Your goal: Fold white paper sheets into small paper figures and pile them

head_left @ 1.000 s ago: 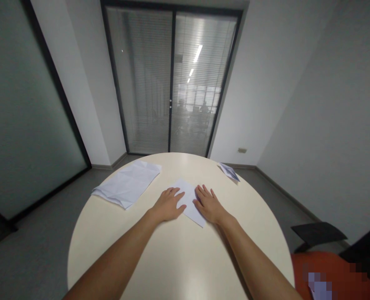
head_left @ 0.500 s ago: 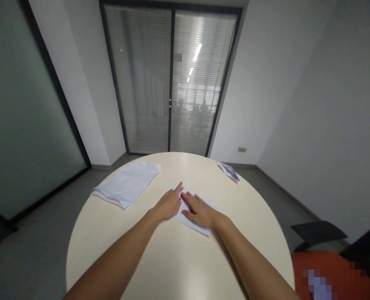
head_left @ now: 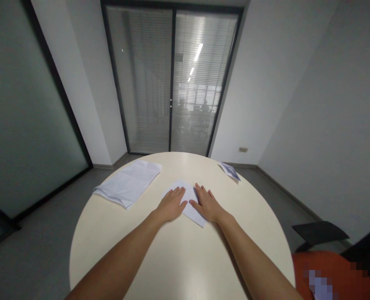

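A folded white paper (head_left: 188, 199) lies in the middle of a round cream table (head_left: 178, 258). My left hand (head_left: 171, 205) rests flat on the paper's left part, fingers stretched out. My right hand (head_left: 206, 203) lies flat on its right part, fingers spread and pointing away from me. Both palms press down on the sheet and neither hand grips anything.
A stack of white sheets (head_left: 127, 183) lies at the table's far left edge. A small folded paper piece (head_left: 230, 170) sits at the far right edge. A dark chair (head_left: 319, 232) and an orange seat (head_left: 328, 271) stand to the right. Glass doors with blinds (head_left: 172, 83) are ahead.
Half a second ago my hands were close together over the paper's middle, the right one slanted across it; now they sit apart, flat on either side of it.
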`<state>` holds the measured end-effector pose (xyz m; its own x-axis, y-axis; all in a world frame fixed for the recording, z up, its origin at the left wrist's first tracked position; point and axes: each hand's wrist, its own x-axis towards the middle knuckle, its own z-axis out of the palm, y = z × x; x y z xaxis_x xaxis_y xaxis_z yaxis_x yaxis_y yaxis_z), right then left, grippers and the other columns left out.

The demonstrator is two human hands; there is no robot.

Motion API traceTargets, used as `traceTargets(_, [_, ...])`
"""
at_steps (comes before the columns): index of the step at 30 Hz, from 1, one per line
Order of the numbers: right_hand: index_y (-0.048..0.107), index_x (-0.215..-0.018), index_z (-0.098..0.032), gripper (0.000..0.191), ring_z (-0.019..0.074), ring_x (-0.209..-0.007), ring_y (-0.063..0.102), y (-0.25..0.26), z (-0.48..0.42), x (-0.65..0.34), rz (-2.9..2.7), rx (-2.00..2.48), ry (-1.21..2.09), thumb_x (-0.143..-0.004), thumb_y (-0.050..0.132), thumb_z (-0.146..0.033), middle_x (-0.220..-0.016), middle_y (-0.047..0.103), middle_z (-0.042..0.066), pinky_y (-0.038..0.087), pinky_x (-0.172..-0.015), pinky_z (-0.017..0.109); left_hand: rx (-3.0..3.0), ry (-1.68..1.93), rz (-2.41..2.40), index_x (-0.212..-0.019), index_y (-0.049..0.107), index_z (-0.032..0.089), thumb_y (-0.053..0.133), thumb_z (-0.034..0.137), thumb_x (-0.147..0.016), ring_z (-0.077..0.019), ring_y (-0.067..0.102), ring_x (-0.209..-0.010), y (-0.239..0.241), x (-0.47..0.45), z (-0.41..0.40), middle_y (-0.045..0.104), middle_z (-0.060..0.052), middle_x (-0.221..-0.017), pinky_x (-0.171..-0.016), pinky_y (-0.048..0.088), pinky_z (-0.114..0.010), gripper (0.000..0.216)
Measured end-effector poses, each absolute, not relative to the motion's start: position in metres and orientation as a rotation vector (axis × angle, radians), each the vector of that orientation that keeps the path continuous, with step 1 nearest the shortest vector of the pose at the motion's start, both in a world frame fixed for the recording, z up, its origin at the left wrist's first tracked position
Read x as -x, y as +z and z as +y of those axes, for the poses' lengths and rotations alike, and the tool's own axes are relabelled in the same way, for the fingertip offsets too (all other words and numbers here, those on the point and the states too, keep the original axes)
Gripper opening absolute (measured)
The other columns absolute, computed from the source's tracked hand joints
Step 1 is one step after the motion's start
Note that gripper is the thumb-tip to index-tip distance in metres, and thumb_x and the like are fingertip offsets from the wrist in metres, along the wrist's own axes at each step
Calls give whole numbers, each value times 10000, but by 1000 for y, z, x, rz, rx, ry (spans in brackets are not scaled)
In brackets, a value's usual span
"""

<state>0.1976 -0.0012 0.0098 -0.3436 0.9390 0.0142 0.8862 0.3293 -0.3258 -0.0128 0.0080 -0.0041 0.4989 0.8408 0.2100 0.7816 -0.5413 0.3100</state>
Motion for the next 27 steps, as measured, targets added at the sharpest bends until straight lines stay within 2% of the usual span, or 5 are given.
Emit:
traceTargets(6, [226,-1592,-102,767,322,-1535,91,9,4,-208,-2489,1705,399,-1006,258,-596,-1658,146,149,138,-1225,529,-2497,383,1571,-1496,425,150,368,396,-1025,-320,252,-1504,-7,21,17,326,-143,-1605,-1205,237,-533,535])
traceTargets(12, [324,-1555,-100,613,330,-1532,109,7,8,-217,-2461,1769,214,-1036,282,-423,-1648,201,162,176,-1209,550,-2563,659,1409,-1394,554,195,477,269,-979,-260,395,-1442,-3,27,21,506,-103,-1505,-1220,242,-477,429])
traceTargets(20, [483,-1458,-123,519,319,-1523,176,9,13,-220,-2474,1523,200,-1038,327,-386,-1608,325,160,199,-1207,559,-2561,498,1219,-1411,555,221,488,419,-990,-284,370,-1457,-4,21,15,428,-95,-1559,-1199,280,-490,470])
traceTargets(23, [572,-1388,-150,516,253,-1477,323,16,9,-214,-2546,1264,335,-1049,295,-423,-1522,475,143,228,-1224,462,-2557,547,1334,-1370,594,196,490,351,-991,-275,422,-1426,-3,23,18,487,-111,-1516,-1182,318,-460,423])
traceTargets(27, [524,-1453,-174,663,293,-1470,335,25,0,-207,-2577,1199,494,-973,429,-621,-1549,436,135,245,-1215,468,-2517,663,1373,-1279,664,201,501,267,-975,-247,523,-1343,-4,27,21,609,-87,-1405,-1140,388,-405,351])
